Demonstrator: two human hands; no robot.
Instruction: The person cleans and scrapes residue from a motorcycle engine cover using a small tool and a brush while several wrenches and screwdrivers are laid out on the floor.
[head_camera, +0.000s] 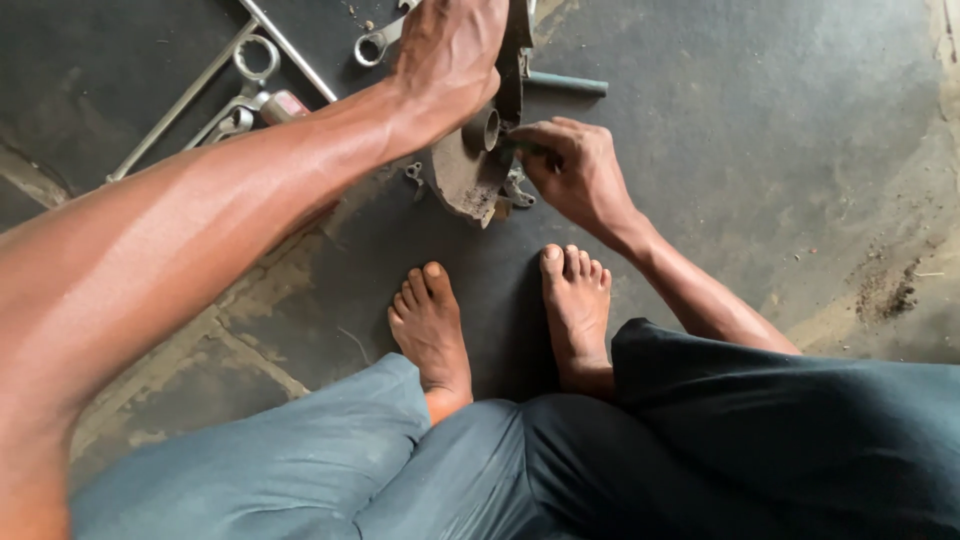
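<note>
A dirty metal casing (470, 175) stands on edge on the dark floor just beyond my bare feet. My left hand (450, 50) rests over its top and grips it from above. My right hand (570, 165) is closed at the casing's right side, fingers pinched on a small part near a short round tube (484, 128) that sticks out of the casing. What the fingers pinch is too small to make out.
Several wrenches (245, 80) and a long rod lie on the floor at the upper left. A greenish bar (565, 84) lies behind the casing. My bare feet (500, 320) and trousered knees fill the near ground. A patch of dirt (890, 290) marks the right.
</note>
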